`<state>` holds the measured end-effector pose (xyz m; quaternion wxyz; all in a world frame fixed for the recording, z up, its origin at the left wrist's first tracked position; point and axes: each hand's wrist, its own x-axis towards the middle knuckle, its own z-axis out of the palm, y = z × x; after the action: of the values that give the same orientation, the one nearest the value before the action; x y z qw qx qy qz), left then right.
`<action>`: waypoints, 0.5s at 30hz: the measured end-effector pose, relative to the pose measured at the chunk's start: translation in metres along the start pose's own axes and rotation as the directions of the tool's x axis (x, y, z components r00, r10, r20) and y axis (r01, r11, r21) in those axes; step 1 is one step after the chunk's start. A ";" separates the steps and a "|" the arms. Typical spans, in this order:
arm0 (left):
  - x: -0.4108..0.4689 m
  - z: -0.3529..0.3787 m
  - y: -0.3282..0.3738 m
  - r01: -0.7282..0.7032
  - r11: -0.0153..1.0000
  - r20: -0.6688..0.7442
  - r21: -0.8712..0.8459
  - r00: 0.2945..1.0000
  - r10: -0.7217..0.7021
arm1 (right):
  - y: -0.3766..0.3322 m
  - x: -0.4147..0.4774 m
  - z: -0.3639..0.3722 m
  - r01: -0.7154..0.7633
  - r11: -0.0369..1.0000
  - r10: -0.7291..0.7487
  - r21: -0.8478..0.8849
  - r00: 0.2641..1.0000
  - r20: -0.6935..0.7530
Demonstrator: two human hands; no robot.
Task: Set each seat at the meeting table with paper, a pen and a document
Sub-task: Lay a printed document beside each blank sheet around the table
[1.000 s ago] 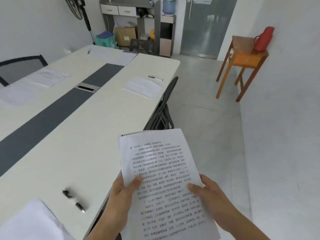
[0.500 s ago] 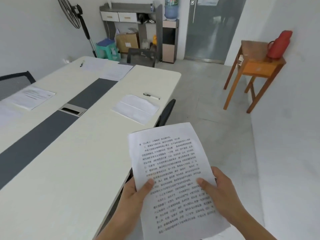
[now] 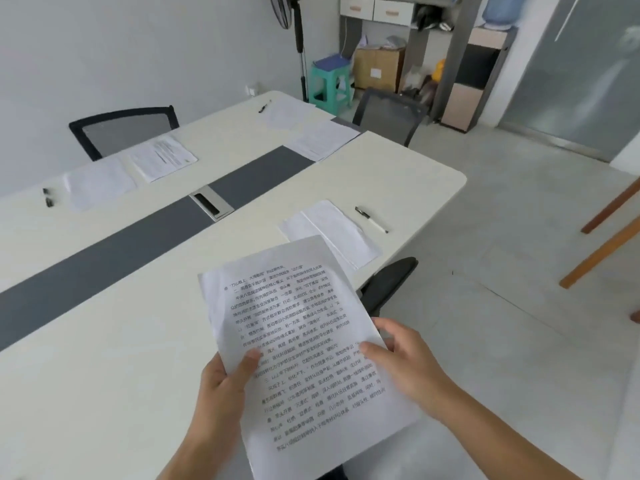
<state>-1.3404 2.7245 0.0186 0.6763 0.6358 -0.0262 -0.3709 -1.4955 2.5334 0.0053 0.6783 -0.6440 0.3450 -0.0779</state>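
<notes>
I hold a printed document (image 3: 298, 327) over the near edge of the white meeting table (image 3: 104, 341). My left hand (image 3: 225, 382) pinches its left edge and my right hand (image 3: 405, 362) grips its right edge. Just beyond it lies blank paper (image 3: 332, 233) with a pen (image 3: 370, 219) to its right. Across the table, a printed sheet (image 3: 162, 156), blank paper (image 3: 97, 183) and a dark pen (image 3: 47, 196) lie in front of a chair. At the far end lie more sheets (image 3: 323, 138) and another pen (image 3: 264, 107).
A black chair (image 3: 388, 285) is tucked under the table by the near paper; other chairs stand at the far side (image 3: 121, 129) and the far end (image 3: 388, 116). A dark strip with a cable hatch (image 3: 211, 202) runs down the table. Wooden legs (image 3: 602, 237) stand at right.
My view has advanced along the table and turned left; the near paper and pen are now much closer. The document stays held in both hands, now tilted over the table edge.
</notes>
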 end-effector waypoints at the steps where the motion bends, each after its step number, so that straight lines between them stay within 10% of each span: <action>1: 0.011 -0.003 0.001 0.000 1.000 -0.041 -0.014 0.999 0.000 | -0.002 0.015 0.002 -0.004 0.999 0.006 -0.046 0.999 0.040; 15: 0.187 -0.039 0.024 0.050 0.997 -0.348 -0.054 0.935 -0.066 | -0.028 0.214 0.030 -0.081 0.936 0.147 -0.341 0.974 0.172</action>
<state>-1.1737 2.6551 -0.0490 0.6729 0.6770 0.1215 -0.2723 -1.3086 2.4359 -0.0489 0.5939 -0.7325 0.3221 0.0842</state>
